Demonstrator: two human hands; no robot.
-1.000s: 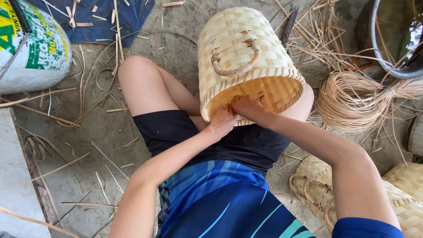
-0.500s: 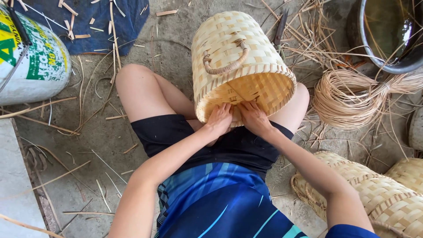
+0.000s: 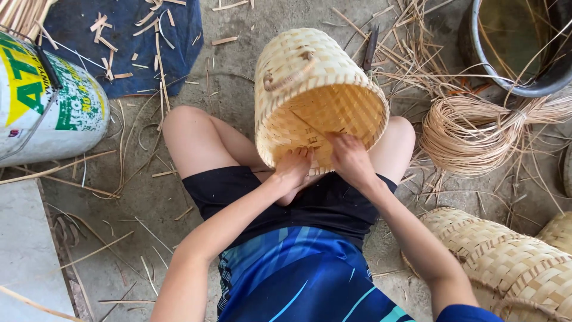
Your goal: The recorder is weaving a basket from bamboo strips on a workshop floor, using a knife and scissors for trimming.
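Both hands, left (image 3: 293,168) and right (image 3: 351,160), pinch the basket (image 3: 310,95) rim. A sharp strip could poke a finger. The basket could roll off the lap.

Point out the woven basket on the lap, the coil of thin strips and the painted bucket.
woven basket (image 3: 310,77), head view, outer wall near its handle
coil of thin strips (image 3: 471,134), head view, middle of the bundle
painted bucket (image 3: 47,107), head view, its side
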